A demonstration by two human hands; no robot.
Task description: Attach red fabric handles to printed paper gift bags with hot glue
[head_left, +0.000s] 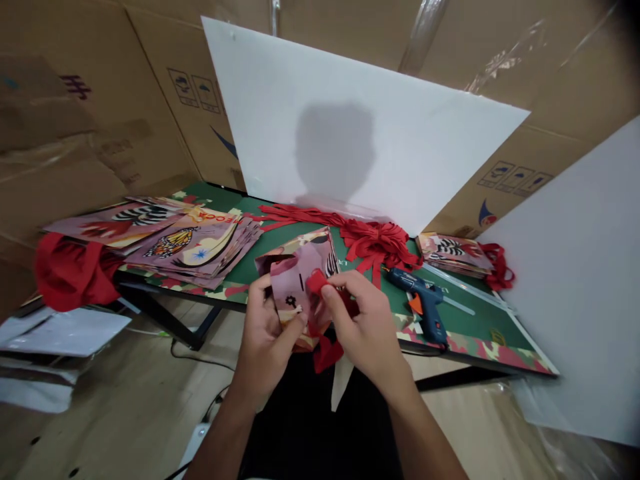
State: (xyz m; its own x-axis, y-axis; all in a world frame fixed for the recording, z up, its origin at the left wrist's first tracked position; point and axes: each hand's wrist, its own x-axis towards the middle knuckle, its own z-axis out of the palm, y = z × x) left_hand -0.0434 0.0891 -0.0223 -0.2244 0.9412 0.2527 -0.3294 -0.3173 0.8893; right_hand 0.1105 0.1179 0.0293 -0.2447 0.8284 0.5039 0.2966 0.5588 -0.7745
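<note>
A pink printed paper bag (290, 283), partly folded, is held at the near edge of the table. My left hand (273, 327) grips its left side, the thumb pressed on the front. In my right hand (360, 320), thumb and forefinger pinch a red ribbon (316, 281) against the bag; more of the ribbon hangs below the fingers. The ribbon's far end is hidden by the bag and hand. A blue glue gun (423, 300) with an orange trigger lies to the right of my right hand.
Behind the bag lie bundled red ribbons (375, 240). Stacked printed bags (185, 243) are at left, with red handles (75, 270) over the edge. Another bag stack (453, 253) and clear glue sticks (460, 287) are at right. A white board (400, 133) leans against cardboard (165, 40).
</note>
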